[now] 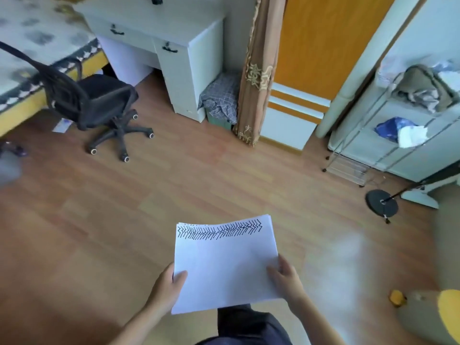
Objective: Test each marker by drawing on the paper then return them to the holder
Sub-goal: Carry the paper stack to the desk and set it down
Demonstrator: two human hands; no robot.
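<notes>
A thin stack of white paper (224,267) is held in front of me above the wooden floor. Rows of black zigzag marker strokes run across its far end. My left hand (166,282) grips the stack's left edge, thumb on top. My right hand (286,275) grips the right edge, thumb on top too. No marker and no holder show in this view.
A black swivel chair (99,105) stands at the left before a white desk (169,46). A bed (29,53) lies far left. At the right are a wire rack (388,125) with clothes and a black round stand base (382,202). My dark trouser leg (244,324) is below the paper.
</notes>
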